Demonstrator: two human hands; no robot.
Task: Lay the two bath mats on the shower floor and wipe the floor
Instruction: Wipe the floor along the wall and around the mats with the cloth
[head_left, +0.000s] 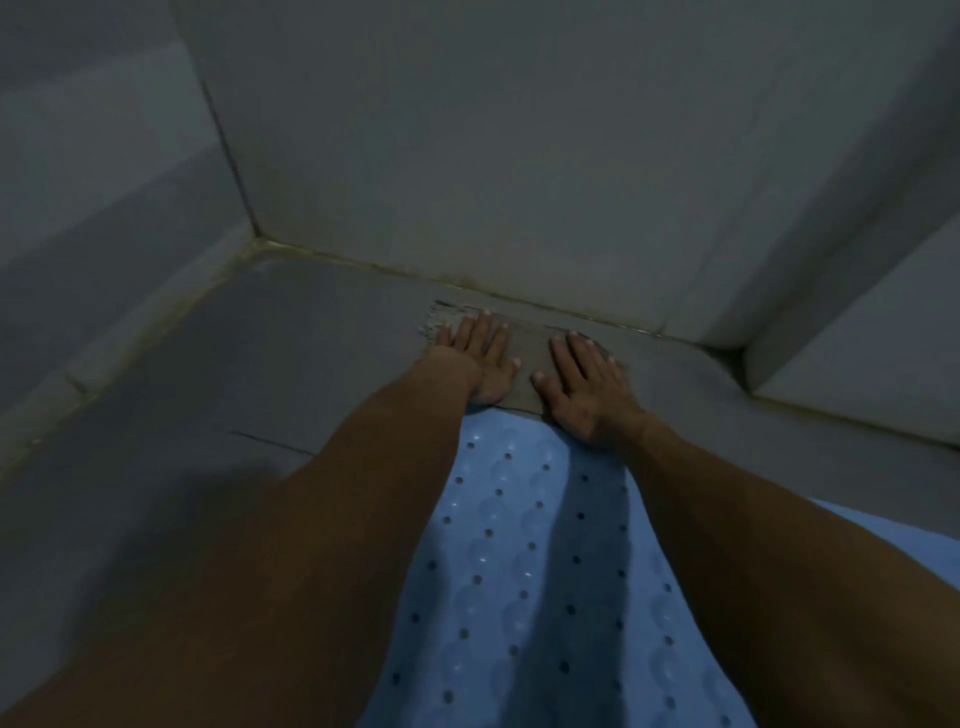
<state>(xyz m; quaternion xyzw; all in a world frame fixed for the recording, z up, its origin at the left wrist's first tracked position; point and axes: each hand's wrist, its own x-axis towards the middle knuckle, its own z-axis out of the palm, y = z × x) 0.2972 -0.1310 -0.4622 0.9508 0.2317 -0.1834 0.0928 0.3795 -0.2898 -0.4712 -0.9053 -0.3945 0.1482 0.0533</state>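
Both hands press flat, fingers spread, on a grey cloth (524, 338) spread against the foot of the back wall (519, 156): the left hand (480, 358) and right hand (584, 389) side by side, gripping nothing. The blue mat (519, 571) runs lengthwise from the person toward the cloth, its far end under the wrists; a second mat cannot be made out.

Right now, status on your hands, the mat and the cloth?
Left hand and right hand flat, pressing a grey cloth near the back wall. Blue mat laid beneath the arms. Nothing in the way.
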